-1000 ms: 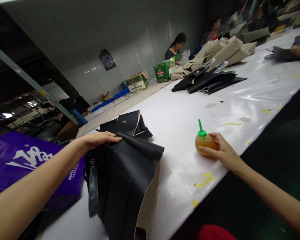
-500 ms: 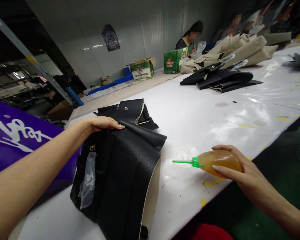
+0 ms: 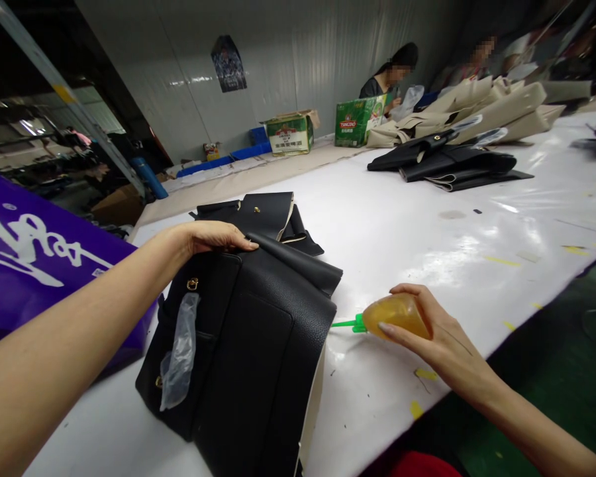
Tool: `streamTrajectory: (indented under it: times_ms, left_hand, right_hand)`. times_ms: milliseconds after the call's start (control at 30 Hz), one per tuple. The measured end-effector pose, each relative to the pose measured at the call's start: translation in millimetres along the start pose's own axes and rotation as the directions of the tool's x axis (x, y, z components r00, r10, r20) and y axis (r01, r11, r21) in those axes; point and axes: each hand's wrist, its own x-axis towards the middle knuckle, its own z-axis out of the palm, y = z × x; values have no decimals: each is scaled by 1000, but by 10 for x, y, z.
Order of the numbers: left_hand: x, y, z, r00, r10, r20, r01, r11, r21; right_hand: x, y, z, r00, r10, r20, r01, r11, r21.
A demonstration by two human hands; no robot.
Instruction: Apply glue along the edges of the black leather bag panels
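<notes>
A black leather bag piece [image 3: 258, 344] with a pale lining lies before me on the white table. My left hand [image 3: 218, 238] grips its upper folded edge, the thumb on top and the other fingers mostly hidden behind. Brass clasps [image 3: 193, 284] and a clear plastic wrapping [image 3: 181, 351] show on its left part. In my right hand [image 3: 422, 318] is a squeeze bottle [image 3: 395, 316] of amber liquid, tilted sideways. Its green nozzle [image 3: 347, 323] points left, and the tip reaches the open right edge of the bag piece; whether it touches is unclear.
Another black leather piece [image 3: 265, 215] lies just behind. Farther right are a stack of black pieces [image 3: 451, 162] and a heap of beige ones [image 3: 501, 109]. Green cartons [image 3: 350, 124] stand along the back, near a seated person [image 3: 390, 73]. A purple printed surface [image 3: 104, 318] is at left.
My right hand has brought the bottle left, so the nozzle now meets the bag piece's edge in view. My left hand keeps its hold. The whole view has shifted slightly.
</notes>
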Motion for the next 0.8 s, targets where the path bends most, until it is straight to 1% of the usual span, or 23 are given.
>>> streamTrajectory:
  times_ms: [167, 300, 367, 467, 533, 667, 700, 733, 800]
  left_hand:
    - [15, -6, 1, 1000, 12, -13, -12, 1000, 7]
    - [11, -3, 5, 999, 16, -40, -15, 1000, 16]
    - [8, -4, 0, 999, 18, -38, -18, 1000, 18]
    - [13, -16, -15, 999, 22, -28, -22, 1000, 9]
    - [20, -26, -26, 1000, 23, -21, -23, 1000, 3]
    - [29, -35, -30, 1000, 25, -4, -25, 1000, -1]
    - [28, -34, -27, 1000, 24, -3, -24, 1000, -3]
    - [26, -33, -25, 1000, 25, -4, -25, 1000, -3]
    - [22, -31, -19, 1000, 25, -5, -25, 1000, -6]
  right_hand:
    - [64, -3, 78, 1000, 14, 2, -14, 1000, 11]
    - [46, -9, 120, 1000, -21, 2, 21, 1000, 3]
    - [2, -33, 123, 999, -42, 24, 42, 999, -6]
    - [-60, -76, 122, 993, -54, 102, 55, 999, -3]
    - [-65, -86, 127, 991, -57, 124, 57, 998, 6]
    - [-19, -49, 141, 998, -62, 31, 63, 998, -2]
    - [-18, -40, 141, 998, -60, 24, 60, 998, -3]
    - [-28, -35, 141, 998, -57, 29, 57, 998, 1]
    - [-73, -40, 136, 996, -55, 74, 54, 998, 19]
